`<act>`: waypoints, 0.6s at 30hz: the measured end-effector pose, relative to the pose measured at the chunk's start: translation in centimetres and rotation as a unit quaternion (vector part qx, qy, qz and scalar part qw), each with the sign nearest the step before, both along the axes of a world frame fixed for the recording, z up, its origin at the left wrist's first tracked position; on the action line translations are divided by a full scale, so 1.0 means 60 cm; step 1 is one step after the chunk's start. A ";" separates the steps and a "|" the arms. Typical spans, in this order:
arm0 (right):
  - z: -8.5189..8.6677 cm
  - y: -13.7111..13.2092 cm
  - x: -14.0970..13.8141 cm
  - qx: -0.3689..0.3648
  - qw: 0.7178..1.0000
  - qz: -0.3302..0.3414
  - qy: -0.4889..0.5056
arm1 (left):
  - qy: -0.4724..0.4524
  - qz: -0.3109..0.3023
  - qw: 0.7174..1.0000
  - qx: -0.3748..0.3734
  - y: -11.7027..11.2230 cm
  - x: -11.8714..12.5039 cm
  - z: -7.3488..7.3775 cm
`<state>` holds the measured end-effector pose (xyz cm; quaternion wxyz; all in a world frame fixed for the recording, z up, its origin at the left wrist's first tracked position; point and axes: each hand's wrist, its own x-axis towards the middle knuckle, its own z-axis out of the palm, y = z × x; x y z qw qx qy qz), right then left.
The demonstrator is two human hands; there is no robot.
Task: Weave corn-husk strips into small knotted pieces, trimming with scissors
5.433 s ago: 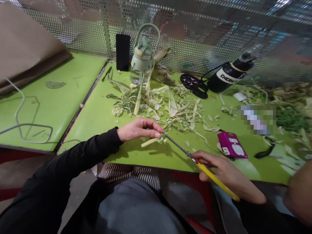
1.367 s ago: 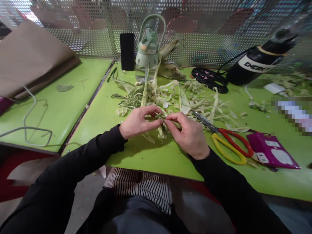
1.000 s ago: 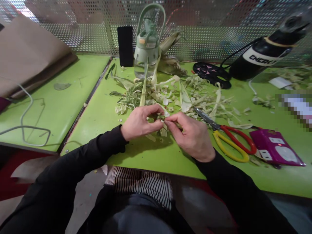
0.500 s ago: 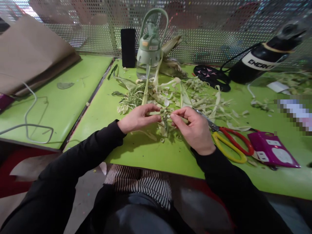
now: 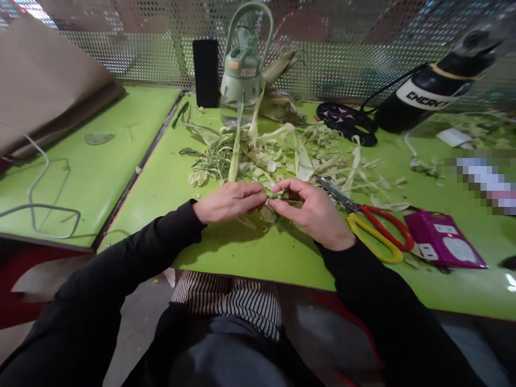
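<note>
My left hand (image 5: 236, 201) is closed, its thumb and fingers pinching one end of a small pale green husk bundle (image 5: 278, 196). On the other side, my right hand (image 5: 316, 209) curls its thumb and forefinger round the same bundle. Both sets of fingertips nearly meet, and they hide most of the bundle. Just beyond them lies a heap of shredded husk strips (image 5: 220, 158) and leafy scraps. Scissors (image 5: 365, 217) with one red and one yellow handle rest to the right of my right hand, blades toward the heap.
At the back stand a green-lidded water bottle (image 5: 242, 80) and a black phone (image 5: 206, 72), with dry corn husks (image 5: 280, 105) beside them. A black bottle (image 5: 419, 99) leans at right. A purple packet (image 5: 445, 239) lies near the scissors; brown paper (image 5: 52, 80) is at left.
My hands have come closer together over the bundle, the left fingers closing more over it. Its knobbly green end, visible before, is now mostly covered. The view has shifted slightly.
</note>
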<state>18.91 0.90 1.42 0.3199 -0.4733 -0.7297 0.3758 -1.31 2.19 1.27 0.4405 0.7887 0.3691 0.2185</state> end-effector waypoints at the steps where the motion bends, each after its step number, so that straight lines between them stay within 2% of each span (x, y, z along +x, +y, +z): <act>1: 0.001 -0.001 0.000 -0.001 1.000 0.000 -0.006 | 0.000 -0.005 1.000 -0.005 0.000 0.000 0.002; 7: 0.000 0.002 0.006 -0.005 1.000 -0.022 0.006 | -0.035 -0.006 0.999 -0.040 0.006 -0.003 -0.004; 10: -0.006 0.011 0.012 -0.025 0.996 -0.041 0.068 | -0.117 0.026 0.989 -0.090 0.009 -0.002 -0.014; 12: -0.011 0.017 0.014 -0.034 0.991 -0.067 0.115 | -0.219 0.053 0.957 -0.182 0.008 0.004 -0.020; 14: -0.014 0.018 0.015 -0.036 0.982 -0.094 0.159 | -0.309 0.085 0.903 -0.285 0.004 0.016 -0.024; 16: -0.013 0.013 0.016 -0.030 0.976 -0.108 0.185 | -0.355 0.113 0.854 -0.362 -0.003 0.031 -0.027; 18: -0.005 0.001 0.021 -0.018 0.982 -0.104 0.159 | -0.372 0.126 0.832 -0.390 -0.009 0.046 -0.031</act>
